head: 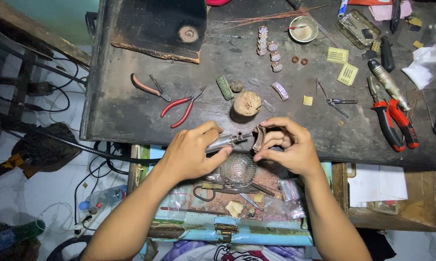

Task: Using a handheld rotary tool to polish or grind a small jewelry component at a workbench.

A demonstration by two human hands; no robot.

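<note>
My left hand grips a metal rotary handpiece whose black cable runs off to the left. Its tip points right at a curved, stone-studded ring band pinched between the fingers of my right hand. Both hands hover at the near edge of a dark worn workbench, above a small wire mesh sieve in an open drawer. A round wooden peg block sits just beyond the hands.
Red-handled pliers and cutters lie left of centre. More studded rings, a small bowl, tweezers, red pliers and plastic bags crowd the bench's right. A charred block sits at the back left. Scissors lie in the drawer.
</note>
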